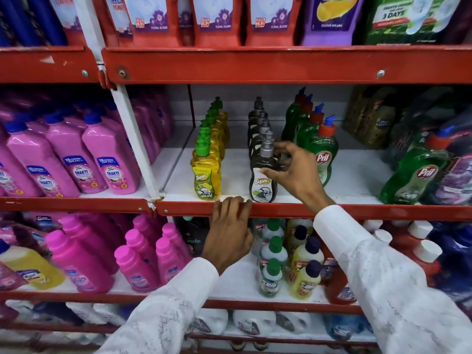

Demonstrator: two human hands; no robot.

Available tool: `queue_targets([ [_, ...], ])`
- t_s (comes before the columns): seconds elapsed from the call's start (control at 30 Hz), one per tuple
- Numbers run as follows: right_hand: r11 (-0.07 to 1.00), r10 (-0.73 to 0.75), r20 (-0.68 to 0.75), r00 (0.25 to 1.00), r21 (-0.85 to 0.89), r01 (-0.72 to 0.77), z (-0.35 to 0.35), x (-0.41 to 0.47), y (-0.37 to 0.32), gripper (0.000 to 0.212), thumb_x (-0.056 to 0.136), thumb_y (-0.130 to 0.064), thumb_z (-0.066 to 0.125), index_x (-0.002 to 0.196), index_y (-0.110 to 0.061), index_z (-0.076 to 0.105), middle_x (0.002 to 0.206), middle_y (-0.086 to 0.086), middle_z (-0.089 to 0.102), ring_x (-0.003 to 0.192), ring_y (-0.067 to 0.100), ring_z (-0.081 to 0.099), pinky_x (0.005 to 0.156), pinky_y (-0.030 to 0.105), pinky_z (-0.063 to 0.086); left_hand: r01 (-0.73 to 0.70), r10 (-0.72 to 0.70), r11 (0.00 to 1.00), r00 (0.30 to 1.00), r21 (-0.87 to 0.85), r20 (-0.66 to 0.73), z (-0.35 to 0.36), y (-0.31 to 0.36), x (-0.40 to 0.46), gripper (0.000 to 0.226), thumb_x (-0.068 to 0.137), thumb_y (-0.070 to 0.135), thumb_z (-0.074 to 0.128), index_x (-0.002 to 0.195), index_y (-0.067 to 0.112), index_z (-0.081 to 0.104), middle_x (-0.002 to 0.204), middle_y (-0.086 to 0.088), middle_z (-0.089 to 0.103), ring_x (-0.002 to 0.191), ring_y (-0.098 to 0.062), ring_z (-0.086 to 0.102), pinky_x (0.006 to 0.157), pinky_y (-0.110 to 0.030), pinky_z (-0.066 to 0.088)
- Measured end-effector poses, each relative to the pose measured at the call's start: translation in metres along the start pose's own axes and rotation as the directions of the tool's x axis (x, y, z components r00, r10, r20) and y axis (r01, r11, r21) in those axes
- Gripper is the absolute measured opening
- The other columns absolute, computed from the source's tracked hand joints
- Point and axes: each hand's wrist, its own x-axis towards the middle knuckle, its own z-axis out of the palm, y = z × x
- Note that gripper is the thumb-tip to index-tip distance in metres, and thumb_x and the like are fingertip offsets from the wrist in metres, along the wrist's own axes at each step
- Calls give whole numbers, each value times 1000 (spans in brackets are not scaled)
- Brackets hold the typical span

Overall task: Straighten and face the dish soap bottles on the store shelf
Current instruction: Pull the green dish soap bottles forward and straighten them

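On the white middle shelf stand three files of dish soap bottles running front to back. The yellow bottles with green caps are on the left. Dark bottles with grey caps fill the centre file. Green Pil bottles with red and blue caps stand to the right. My right hand wraps the front dark bottle, thumb on its label and fingers at its neck. My left hand rests with its fingertips hooked over the red shelf lip, holding no bottle.
Pink Shakti bottles fill the bay to the left. A tilted green Pil bottle and purple pouches crowd the far right. Red pouches hang on the shelf above. Small green-capped and yellow bottles stand on the shelf below.
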Motion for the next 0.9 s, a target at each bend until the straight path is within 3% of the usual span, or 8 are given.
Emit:
queue_targets([
  [0.07, 999, -34, -74, 997, -26, 32, -5, -15, 6, 67, 72, -33, 86, 131, -24, 56, 130, 1, 64, 97, 9, 65, 81, 20, 56, -22, 22, 1000, 1000, 4, 5, 2, 11, 6, 61, 79, 36, 53, 136, 19, 41, 128, -9, 50, 121, -31, 46, 112, -55, 37],
  [0.17, 994, -107, -342, 933, -66, 89, -12, -54, 26, 45, 82, -32, 73, 124, -27, 57, 121, -2, 62, 103, 11, 59, 87, 25, 52, -66, 66, 998, 998, 20, 18, 7, 27, 12, 63, 78, 36, 51, 138, 20, 41, 130, -9, 49, 121, -31, 46, 110, -55, 38],
  [0.3, 996, 11, -702, 713, -55, -70, -29, -89, 72, 42, 81, -17, 69, 120, -14, 54, 121, 6, 57, 113, 26, 52, 97, 43, 45, -101, 100, 994, 995, 43, 22, 14, 42, 16, 64, 77, 38, 50, 137, 19, 44, 130, -10, 50, 120, -33, 47, 107, -59, 38],
  [0.37, 975, 151, -774, 615, 15, -220, -45, -86, 93, 57, 79, -23, 71, 129, -10, 46, 132, 12, 50, 122, 29, 45, 107, 39, 36, -95, 94, 994, 995, 53, 15, 16, 44, 17, 63, 77, 38, 51, 136, 18, 45, 129, -10, 51, 120, -34, 48, 106, -60, 39],
  [0.43, 942, 245, -802, 545, 63, -331, -65, -77, 111, 73, 77, -29, 73, 138, -5, 39, 143, 18, 43, 132, 32, 38, 112, 32, 26, -87, 86, 995, 996, 51, 6, 18, 44, 17, 61, 77, 37, 53, 135, 19, 46, 129, -9, 51, 120, -33, 48, 106, -59, 39],
  [0.5, 895, 348, -788, 508, 117, -432, -81, -68, 127, 88, 77, -33, 75, 146, -1, 29, 152, 23, 32, 140, 38, 30, 117, 36, 21, -83, 83, 995, 997, 50, -1, 19, 42, 17, 60, 78, 37, 55, 135, 20, 46, 129, -8, 51, 119, -32, 47, 106, -57, 40],
  [0.63, 832, 450, -734, 509, 136, -539, -100, -56, 152, 96, 82, -35, 74, 151, 3, 19, 157, 24, 28, 142, 43, 28, 116, 43, 23, -91, 92, 995, 996, 46, -13, 19, 40, 17, 61, 78, 36, 59, 135, 20, 46, 129, -7, 52, 118, -31, 47, 104, -56, 42],
  [0.9, 824, 423, -724, 545, 57, -564, -114, -43, 157, 86, 66, -48, 77, 132, -1, 47, 137, 22, 43, 129, 40, 38, 111, 44, 33, -78, 78, 996, 997, 51, 7, 15, 40, 15, 63, 79, 36, 61, 138, 20, 45, 131, -6, 51, 121, -29, 46, 106, -56, 43],
])
